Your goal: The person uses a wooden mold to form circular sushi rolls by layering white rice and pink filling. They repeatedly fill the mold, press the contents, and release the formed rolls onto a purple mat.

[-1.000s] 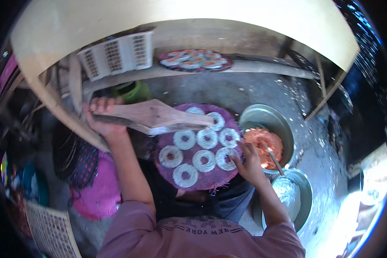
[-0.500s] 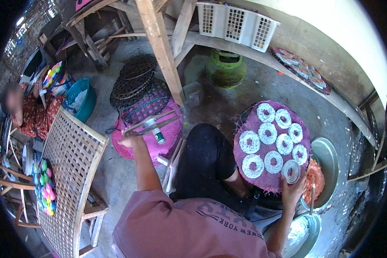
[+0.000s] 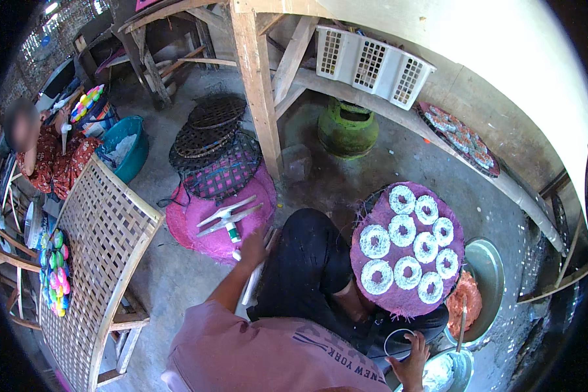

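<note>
My right hand pinches a thin, pale ring mould just above a pale green tub of white, wet stuff. Several white rings of batter or dough lie on a round purple cloth-covered tray by my right knee. On the left, my left hand is low beside a pink cloth-covered round; its fingers are too blurred to read. Next to it, a wooden tool of crossed sticks lies on the pink cloth with a green-and-white tube.
A basin of orange-red paste, with a stick in it, stands right of the tray. Black woven trays, a wooden post and a green gas cylinder stand ahead. A woven rack and a seated person are at left.
My right hand has lifted the ring mould off the tray and drawn it back toward the tub, leaving a white ring behind. My left hand has moved right, away from the wooden tool's end.
</note>
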The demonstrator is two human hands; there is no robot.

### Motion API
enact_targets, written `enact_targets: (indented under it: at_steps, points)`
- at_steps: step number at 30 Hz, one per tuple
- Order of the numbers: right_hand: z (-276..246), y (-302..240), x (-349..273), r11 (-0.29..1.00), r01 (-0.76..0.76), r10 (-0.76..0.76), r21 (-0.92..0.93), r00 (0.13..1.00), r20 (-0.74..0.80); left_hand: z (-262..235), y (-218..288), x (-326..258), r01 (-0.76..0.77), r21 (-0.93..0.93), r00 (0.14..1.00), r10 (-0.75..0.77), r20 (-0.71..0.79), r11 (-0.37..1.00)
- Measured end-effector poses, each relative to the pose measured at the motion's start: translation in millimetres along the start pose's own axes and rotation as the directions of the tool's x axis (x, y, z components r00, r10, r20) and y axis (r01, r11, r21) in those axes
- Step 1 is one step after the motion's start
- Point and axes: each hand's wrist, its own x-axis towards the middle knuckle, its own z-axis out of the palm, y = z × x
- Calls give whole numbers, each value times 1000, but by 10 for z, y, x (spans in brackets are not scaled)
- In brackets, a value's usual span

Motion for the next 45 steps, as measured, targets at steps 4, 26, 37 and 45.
enact_targets:
  at_steps: [4,26,37,45]
  points:
    - [-164,-48,31,994,60,-50,87,993,-111,396,-38,-22,146,-134,979,-124,161,980]
    - [-963,-1716,1402,654,265,-446,708,891,79,-2565,3471,347,-123,-932,810,509,-293,-341]
    - [-1555,-1184,1983,427,-457,-315,781,734,602,-1421,3846,1476,652,-446,677,735,-23,-614]
    - [-1356,-1428,2273,690,-560,97,458,699,709,-824,3457,1578,600,-352,799,557,226,-719]
